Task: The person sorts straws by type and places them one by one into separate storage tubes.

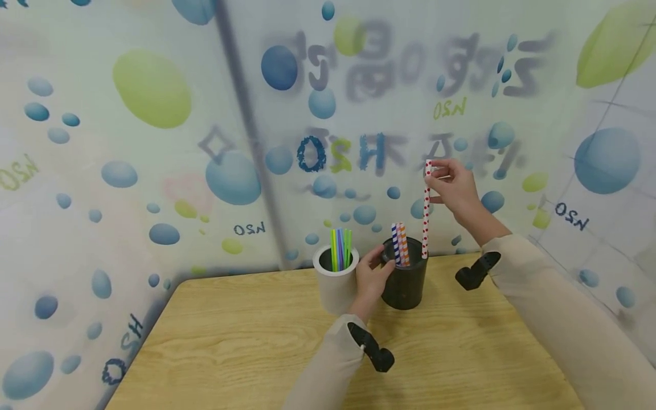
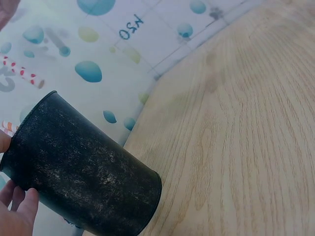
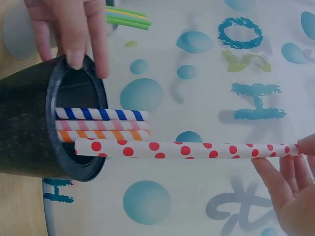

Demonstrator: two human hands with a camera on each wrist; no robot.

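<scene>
My right hand (image 1: 453,188) pinches a white paper straw with red dots (image 1: 426,210) near its top. The straw hangs nearly upright, its lower end at the right side of the black cup's mouth; I cannot tell whether the tip is inside the rim. My left hand (image 1: 373,279) holds the black cup (image 2: 93,167) by its left rim, fingers over the edge, as the right wrist view shows. Inside that cup lean a blue-striped straw (image 3: 101,114), a pink-striped straw (image 3: 101,126) and an orange-striped straw (image 3: 103,134).
Left of the black cup stands a white cup (image 1: 335,293) with several green, yellow and purple straws (image 1: 340,250). Both cups stand near the back edge of a wooden table (image 1: 246,347), close to a patterned wall (image 1: 287,228).
</scene>
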